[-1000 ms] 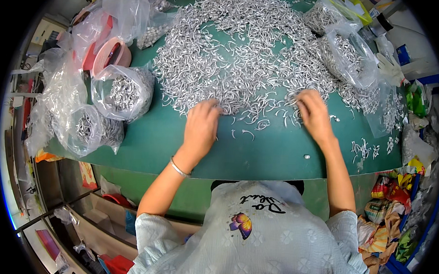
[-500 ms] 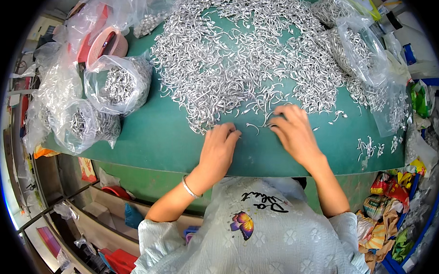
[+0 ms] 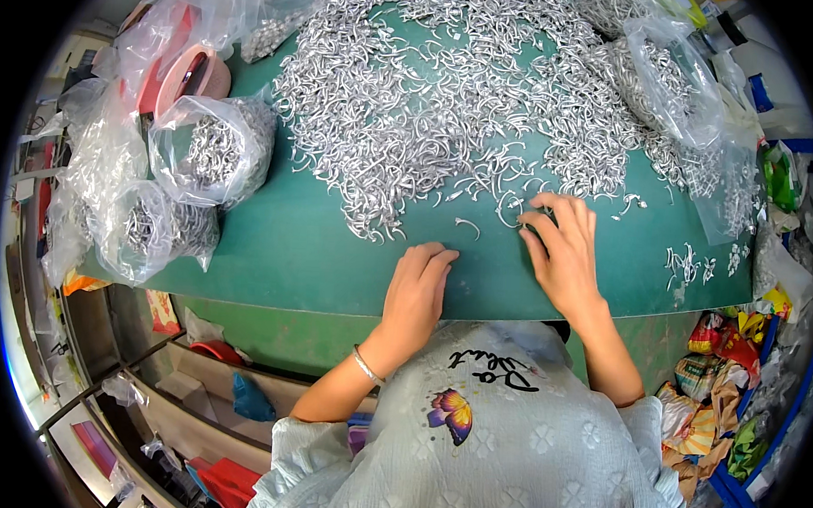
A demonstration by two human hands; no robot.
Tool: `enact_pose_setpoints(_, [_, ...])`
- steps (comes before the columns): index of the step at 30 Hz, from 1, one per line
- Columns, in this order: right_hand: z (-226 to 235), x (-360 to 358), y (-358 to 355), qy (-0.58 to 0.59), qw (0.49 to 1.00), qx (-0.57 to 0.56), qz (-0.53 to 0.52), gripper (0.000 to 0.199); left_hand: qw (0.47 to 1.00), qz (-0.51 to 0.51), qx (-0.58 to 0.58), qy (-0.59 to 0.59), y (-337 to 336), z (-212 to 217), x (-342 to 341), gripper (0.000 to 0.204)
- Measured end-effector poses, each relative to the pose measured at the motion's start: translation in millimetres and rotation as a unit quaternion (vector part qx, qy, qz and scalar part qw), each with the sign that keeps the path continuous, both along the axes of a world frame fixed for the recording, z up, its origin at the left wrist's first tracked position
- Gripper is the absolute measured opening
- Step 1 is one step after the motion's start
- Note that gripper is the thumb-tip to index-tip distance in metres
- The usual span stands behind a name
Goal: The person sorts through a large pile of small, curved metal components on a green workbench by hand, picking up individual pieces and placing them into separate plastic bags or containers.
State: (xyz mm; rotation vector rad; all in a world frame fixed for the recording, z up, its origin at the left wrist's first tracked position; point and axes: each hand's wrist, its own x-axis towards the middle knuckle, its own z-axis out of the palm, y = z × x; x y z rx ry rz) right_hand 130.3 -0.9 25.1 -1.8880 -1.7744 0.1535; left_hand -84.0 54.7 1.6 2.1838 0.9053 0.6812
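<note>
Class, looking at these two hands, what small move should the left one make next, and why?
Perhaps the left hand should reach slightly forward to the lone silvery piece: it lies apart from the pile, just beyond those fingertips, while the right hand is nearer other loose pieces.

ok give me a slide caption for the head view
Left hand and right hand by the near edge of scattered, curved silvery pieces on a green table.

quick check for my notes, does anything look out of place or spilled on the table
Small clusters of metal pieces lie apart from the big pile, at the right front of the green table, so they look stray, though they may be set aside deliberately.
</note>
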Motion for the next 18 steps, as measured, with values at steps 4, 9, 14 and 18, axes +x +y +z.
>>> enact_pose_setpoints(4, [-6, -30, 10, -0.059, 0.998, -0.013, -0.025, 0.025, 0.996, 0.069, 0.030, 0.042, 2, 12, 8, 0.033])
enact_pose_setpoints(9, [-21, -30, -1, -0.065, 0.997, 0.037, -0.023, 0.020, 0.994, 0.083, 0.030, 0.069, -7, 7, -6, 0.029])
enact_pose_setpoints(14, [-22, -34, -1, -0.035, 0.998, 0.029, -0.048, 0.014, 0.997, 0.069, 0.011, 0.031, -9, 3, -6, 0.021])
enact_pose_setpoints(18, [-18, -40, -10, -0.022, 1.000, -0.001, 0.011, 0.013, 0.995, 0.089, 0.017, 0.051, -12, 3, -8, 0.021])
